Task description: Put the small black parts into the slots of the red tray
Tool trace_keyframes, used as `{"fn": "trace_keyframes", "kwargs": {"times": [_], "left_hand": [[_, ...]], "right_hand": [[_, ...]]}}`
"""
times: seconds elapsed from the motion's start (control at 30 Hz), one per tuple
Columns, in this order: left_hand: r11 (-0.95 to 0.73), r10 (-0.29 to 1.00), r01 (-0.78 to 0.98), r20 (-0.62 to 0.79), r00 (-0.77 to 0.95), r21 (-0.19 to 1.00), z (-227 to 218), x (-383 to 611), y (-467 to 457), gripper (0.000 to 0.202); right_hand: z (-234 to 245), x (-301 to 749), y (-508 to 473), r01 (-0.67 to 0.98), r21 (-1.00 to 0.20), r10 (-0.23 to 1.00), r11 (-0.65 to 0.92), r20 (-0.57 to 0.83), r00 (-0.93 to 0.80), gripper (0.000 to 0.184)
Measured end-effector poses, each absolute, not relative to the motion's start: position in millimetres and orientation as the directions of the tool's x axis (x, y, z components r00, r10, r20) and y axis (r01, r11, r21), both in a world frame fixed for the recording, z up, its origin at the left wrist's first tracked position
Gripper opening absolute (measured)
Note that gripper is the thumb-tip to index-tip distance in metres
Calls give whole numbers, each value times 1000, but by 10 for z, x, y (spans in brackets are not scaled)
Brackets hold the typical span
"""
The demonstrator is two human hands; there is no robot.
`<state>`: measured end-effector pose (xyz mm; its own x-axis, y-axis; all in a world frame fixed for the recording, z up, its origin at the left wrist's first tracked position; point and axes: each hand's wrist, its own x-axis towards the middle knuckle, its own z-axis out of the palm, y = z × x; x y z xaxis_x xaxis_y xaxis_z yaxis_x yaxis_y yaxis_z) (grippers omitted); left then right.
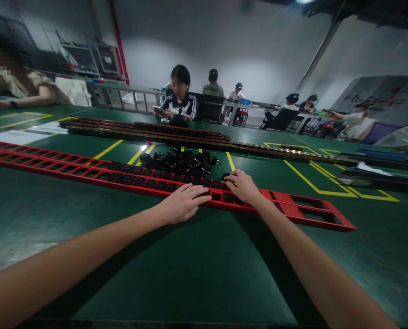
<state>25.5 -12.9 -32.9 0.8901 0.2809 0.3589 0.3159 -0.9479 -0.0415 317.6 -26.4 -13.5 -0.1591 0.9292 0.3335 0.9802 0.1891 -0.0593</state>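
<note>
A long red frame [303, 210] with rows of rectangular slots lies across the green table [197, 269]. Black sockets [145, 179] fill several of its slots in the middle stretch. My left hand [183, 202] lies flat on the frame's near edge, fingers stretched out to the right over the sockets. My right hand [243, 185] rests on the frame just to the right, fingers curled down and pressing on a black socket [228, 176] at the end of the filled row. A loose pile of black sockets [179, 161] sits just behind the frame.
Long dark rails [149, 130] are stacked across the table behind the pile. Yellow lines [313, 183] mark the table. A person with a phone [179, 98] sits opposite, another person's arm [22, 91] rests at far left, and more people sit at back tables.
</note>
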Motion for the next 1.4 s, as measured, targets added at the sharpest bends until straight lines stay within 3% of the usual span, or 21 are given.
{"fn": "trace_keyframes", "kwargs": {"times": [0.27,0.47,0.6,0.87,1.03,1.27,1.4], "left_hand": [[-948,283,316,349,893,-41,-315,254,-133,51],[-949,272,310,358,893,-52,-323,250,-126,51],[-947,280,316,337,899,-58,-306,257,-138,51],[-948,285,316,345,894,-34,-301,252,-138,51],[-952,276,306,357,892,-29,-330,243,-115,51],[-949,291,314,360,886,-6,-347,234,-102,53],[-952,279,305,358,891,-17,-347,231,-96,52]], "right_hand": [[-108,3173,-290,979,-117,923,166,367,-113,35],[-131,3159,-269,983,-73,961,171,231,-150,39],[-126,3157,-267,975,-93,958,203,224,-178,39],[-84,3182,-309,942,-230,851,243,517,-93,29],[-70,3173,-308,887,-330,853,324,506,-124,22],[-46,3140,-338,856,-455,883,243,469,-1,39],[43,3010,-435,807,-485,897,336,427,-116,44]]}}
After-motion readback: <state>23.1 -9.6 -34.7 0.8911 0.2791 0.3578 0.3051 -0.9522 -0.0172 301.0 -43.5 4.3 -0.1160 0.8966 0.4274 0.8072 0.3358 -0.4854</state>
